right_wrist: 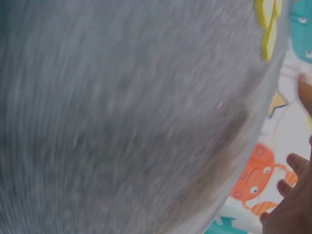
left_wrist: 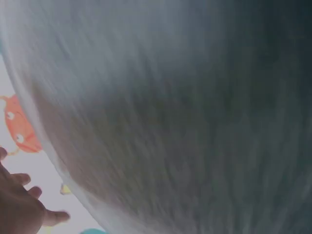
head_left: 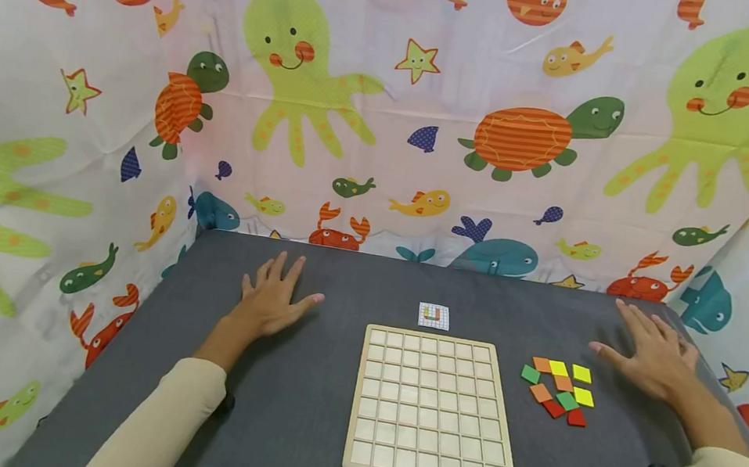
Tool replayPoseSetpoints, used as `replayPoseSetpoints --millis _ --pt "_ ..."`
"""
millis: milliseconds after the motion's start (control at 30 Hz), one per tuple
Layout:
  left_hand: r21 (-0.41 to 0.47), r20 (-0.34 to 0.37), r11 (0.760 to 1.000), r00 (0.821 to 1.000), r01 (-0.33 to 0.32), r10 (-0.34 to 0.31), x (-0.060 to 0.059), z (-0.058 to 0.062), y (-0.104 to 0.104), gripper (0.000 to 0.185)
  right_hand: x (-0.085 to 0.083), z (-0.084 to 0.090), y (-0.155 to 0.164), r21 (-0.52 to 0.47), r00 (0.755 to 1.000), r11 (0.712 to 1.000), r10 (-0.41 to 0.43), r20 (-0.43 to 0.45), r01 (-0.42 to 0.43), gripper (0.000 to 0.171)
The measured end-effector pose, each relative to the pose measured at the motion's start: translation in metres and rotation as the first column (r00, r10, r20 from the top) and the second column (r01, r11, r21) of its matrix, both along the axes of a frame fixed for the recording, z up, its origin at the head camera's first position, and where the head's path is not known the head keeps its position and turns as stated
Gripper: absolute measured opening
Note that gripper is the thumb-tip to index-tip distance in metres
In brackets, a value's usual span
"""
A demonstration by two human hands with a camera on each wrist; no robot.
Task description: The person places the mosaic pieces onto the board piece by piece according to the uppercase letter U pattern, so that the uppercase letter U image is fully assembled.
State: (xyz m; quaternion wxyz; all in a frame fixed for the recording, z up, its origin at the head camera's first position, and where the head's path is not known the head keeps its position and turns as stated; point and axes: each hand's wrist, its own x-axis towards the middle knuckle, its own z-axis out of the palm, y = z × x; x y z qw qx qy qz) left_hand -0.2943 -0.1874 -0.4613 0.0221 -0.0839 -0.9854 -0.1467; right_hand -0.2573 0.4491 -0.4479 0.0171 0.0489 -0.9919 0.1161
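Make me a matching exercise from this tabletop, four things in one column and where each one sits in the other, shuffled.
Things:
1. wooden grid board
2. small pattern card
3. loose coloured tiles
4. left hand

Places:
A. flat on the grey cloth, left of the board
B. just beyond the board's far edge
C. middle of the table, all cells empty
D. right of the board, near the right hand

Pairs: 1-C, 2-B, 3-D, 4-A
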Motion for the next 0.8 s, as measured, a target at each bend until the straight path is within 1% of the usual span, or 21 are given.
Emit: replayPoseSetpoints --millis 67,133,233,333,400,500,633,733,767,800 --pt "0.068 0.003 0.997 1.0 0.02 -0.021 0.006 0.003 0.007 0.089 0.002 0.002 -0.005 -0.035 1.0 0.999 0.018 0.01 -0.018 0.1" --pt "0.138 -0.002 0.99 0.999 0.038 -0.038 0.012 0.004 0.015 0.082 0.004 0.003 -0.011 -0.063 0.999 0.997 0.037 0.026 -0.035 0.098" --pt "0.256 -0.009 0.965 0.998 0.064 -0.064 0.024 0.007 0.027 0.071 0.008 0.005 -0.017 -0.101 0.996 0.993 0.065 0.059 -0.058 0.092" --pt "0.382 0.008 0.921 0.997 0.071 -0.081 0.038 0.009 0.039 0.061 0.012 0.005 -0.022 -0.136 0.992 0.987 0.095 0.078 -0.084 0.081" --pt "0.451 0.036 0.891 0.996 0.058 -0.083 0.048 0.012 0.046 0.058 0.016 0.005 -0.023 -0.163 0.99 0.982 0.113 0.082 -0.098 0.073" --pt "0.509 0.091 0.86 0.992 0.032 -0.09 0.063 0.017 0.057 0.055 0.022 0.005 -0.025 -0.184 0.988 0.977 0.124 0.09 -0.106 0.063" --pt "0.595 0.168 0.804 0.976 0.009 -0.135 0.081 0.023 0.068 0.058 0.028 0.004 -0.028 -0.19 0.985 0.974 0.144 0.089 -0.125 0.052" --pt "0.645 0.204 0.764 0.962 0.008 -0.182 0.091 0.021 0.073 0.059 0.03 0.002 -0.029 -0.196 0.982 0.969 0.168 0.083 -0.149 0.047" --pt "0.657 0.213 0.754 0.957 0.008 -0.196 0.093 0.019 0.075 0.059 0.031 0.001 -0.03 -0.198 0.982 0.968 0.172 0.082 -0.154 0.046" --pt "0.663 0.223 0.749 0.954 0.004 -0.202 0.096 0.018 0.077 0.06 0.031 0.0 -0.031 -0.197 0.982 0.968 0.173 0.08 -0.155 0.045"
